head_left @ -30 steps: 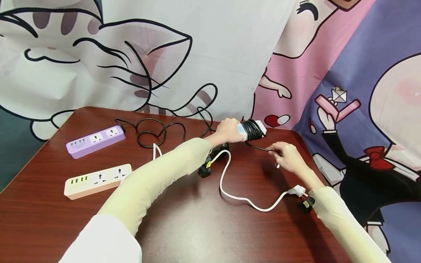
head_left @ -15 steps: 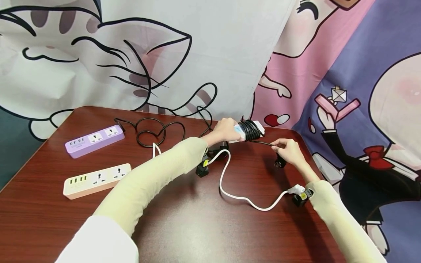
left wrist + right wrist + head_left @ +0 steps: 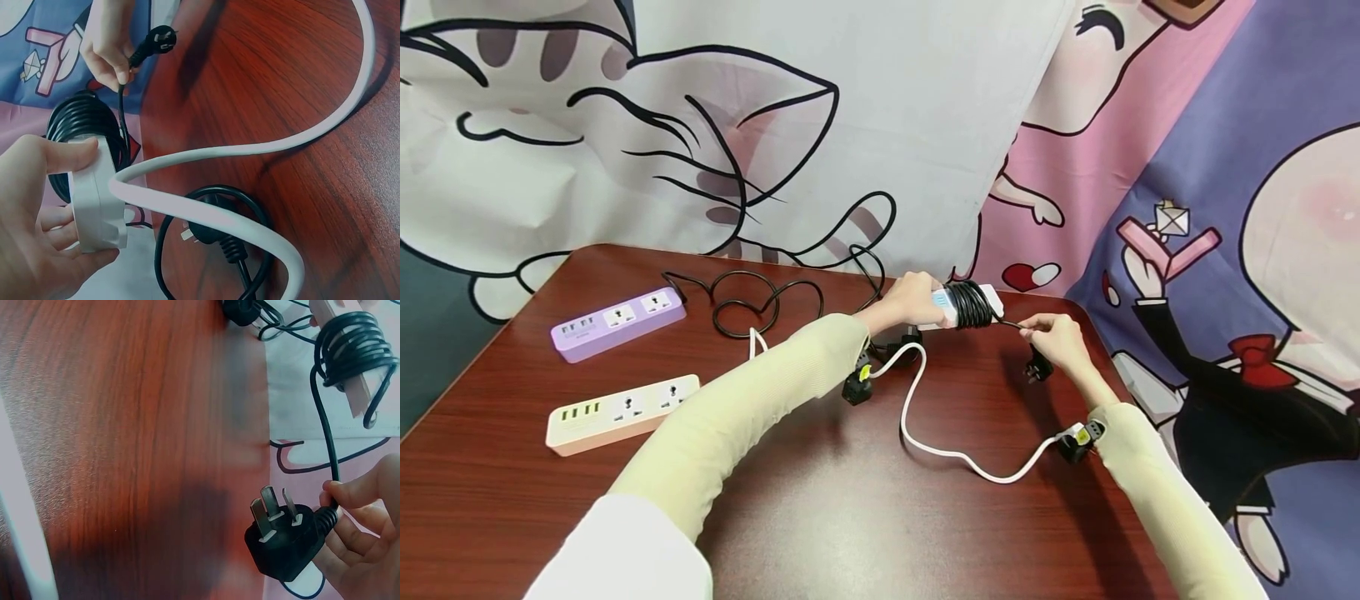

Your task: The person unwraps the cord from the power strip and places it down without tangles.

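Observation:
My left hand (image 3: 917, 302) grips one end of a white power strip (image 3: 992, 293), fingers and thumb curled round it (image 3: 94, 200). The strip's black cord is wound round it in a tight coil (image 3: 970, 304). A short free length of cord runs from the coil to my right hand (image 3: 1054, 337), just to the right. That hand pinches the cord (image 3: 325, 434) right behind its black three-pin plug (image 3: 284, 540). The plug (image 3: 1037, 367) hangs just above the table. The left wrist view shows the coil (image 3: 78, 122) and the plug (image 3: 159, 39) beyond my left hand (image 3: 37, 237).
A white cable (image 3: 925, 433) snakes across the dark wooden table (image 3: 865, 533) between my arms. Another black plug and cord (image 3: 206, 234) lie under my left wrist. A purple power strip (image 3: 617, 321) and a cream one (image 3: 625, 412) lie at the left. Loose black cord (image 3: 752, 300) loops at the back.
My right hand has moved up and towards the strip, and the free cord between coil and hand has grown shorter. The plug now hangs in plain sight below that hand.

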{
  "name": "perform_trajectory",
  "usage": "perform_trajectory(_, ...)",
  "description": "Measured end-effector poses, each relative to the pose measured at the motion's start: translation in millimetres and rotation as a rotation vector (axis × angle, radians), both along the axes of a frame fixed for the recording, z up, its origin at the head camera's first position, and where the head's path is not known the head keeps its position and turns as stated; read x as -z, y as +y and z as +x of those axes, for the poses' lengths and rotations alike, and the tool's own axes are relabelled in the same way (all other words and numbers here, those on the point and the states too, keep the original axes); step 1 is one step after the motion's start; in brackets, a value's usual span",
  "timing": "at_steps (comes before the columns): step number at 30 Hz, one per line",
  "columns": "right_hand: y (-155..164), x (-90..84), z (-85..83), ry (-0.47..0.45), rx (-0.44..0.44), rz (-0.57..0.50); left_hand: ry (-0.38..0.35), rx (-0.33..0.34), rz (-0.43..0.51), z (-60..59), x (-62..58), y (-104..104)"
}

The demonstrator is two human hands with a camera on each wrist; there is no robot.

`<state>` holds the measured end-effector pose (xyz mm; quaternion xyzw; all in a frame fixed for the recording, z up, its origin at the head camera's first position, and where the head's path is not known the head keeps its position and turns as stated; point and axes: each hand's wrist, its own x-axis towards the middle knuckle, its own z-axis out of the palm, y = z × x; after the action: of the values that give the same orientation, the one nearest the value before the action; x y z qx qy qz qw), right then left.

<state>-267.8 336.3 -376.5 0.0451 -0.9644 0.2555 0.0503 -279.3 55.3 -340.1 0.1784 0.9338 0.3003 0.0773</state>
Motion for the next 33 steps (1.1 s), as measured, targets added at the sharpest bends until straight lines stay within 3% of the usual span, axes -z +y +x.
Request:
perform_trajectory(5,-1,0.1,-3.0,0.018,0.031,-0.005,-0.012,0.027,-0.011,0.4,-0.3,-1)
perform_trajectory(16,-5,-2.0,-12.5,0.061,0.128,-0.045,0.033,0.033,-0.037,-0.4,-2.0,0)
perform_trajectory(24,-8,-8.8,-14.7,0.117,0.177,-0.098,0.047,0.092,-0.087,-0.1,1.4,0)
perform_trajectory(33,-7,-15.7,-13.7,0.135,0.233,-0.178,0.048,0.066,-0.101,0.1,1.1,-2)
